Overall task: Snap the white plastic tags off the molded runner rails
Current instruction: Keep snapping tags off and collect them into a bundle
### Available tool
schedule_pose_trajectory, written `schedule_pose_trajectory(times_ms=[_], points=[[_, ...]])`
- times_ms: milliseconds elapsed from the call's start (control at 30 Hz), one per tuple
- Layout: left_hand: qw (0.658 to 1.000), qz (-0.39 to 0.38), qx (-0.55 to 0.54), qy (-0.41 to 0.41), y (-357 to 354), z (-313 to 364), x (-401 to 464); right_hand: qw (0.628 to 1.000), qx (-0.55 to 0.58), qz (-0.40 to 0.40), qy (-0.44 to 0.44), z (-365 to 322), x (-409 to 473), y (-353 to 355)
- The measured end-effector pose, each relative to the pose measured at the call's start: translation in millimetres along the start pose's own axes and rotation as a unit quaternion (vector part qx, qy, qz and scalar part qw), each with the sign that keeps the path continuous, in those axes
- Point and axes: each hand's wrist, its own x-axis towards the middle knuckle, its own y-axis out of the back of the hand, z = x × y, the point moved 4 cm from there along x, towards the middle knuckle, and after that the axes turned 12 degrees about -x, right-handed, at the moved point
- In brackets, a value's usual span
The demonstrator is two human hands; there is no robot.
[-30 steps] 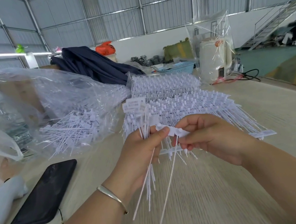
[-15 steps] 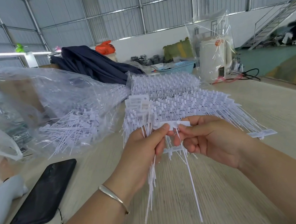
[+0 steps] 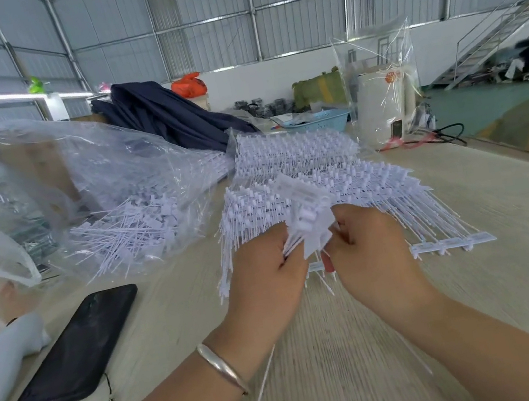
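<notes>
Both my hands closed around 1 bunch of white tags above the desk.

My left hand (image 3: 263, 269) has its grip curled round a bundle of loose tags (image 3: 307, 217), their thin tails hanging below my wrist; my right hand (image 3: 368, 249) pinches the same bunch from the other side. Just behind them a stack of tag rails (image 3: 374, 183) lies on the desk (image 3: 475, 271). A black phone (image 3: 78, 344) lies to the left, near a clear bag (image 3: 82, 194) holding more tags.
</notes>
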Motion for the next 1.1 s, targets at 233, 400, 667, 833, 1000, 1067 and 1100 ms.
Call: schedule_pose_trajectory(times_ms=[233,400,667,833,1000,1067,1100], points=[[0.992,-0.01,-0.098,0.08,5,-2,4,0.979,0.198,-0.029,-0.047,8,4,-5],[0.824,-0.109,-0.48,0.28,0,-3,7,0.829,0.508,-0.22,-0.077,5,7,-12],[0.727,-0.207,-0.558,0.342,-8,-4,-2,0.677,0.621,-0.393,-0.047,0,-1,-21],[0.717,-0.245,-0.537,0.371,-10,-6,-7,0.674,0.593,-0.437,-0.056,5,-3,-23],[0.74,-0.214,-0.512,0.38,-10,-10,-7,0.69,0.573,-0.437,-0.063,8,-4,-27],[0.753,-0.196,-0.502,0.378,-9,-12,-6,0.696,0.57,-0.432,-0.073,10,-4,-28],[0.761,-0.195,-0.495,0.372,-10,-11,-5,0.694,0.57,-0.433,-0.076,10,-4,-27]])
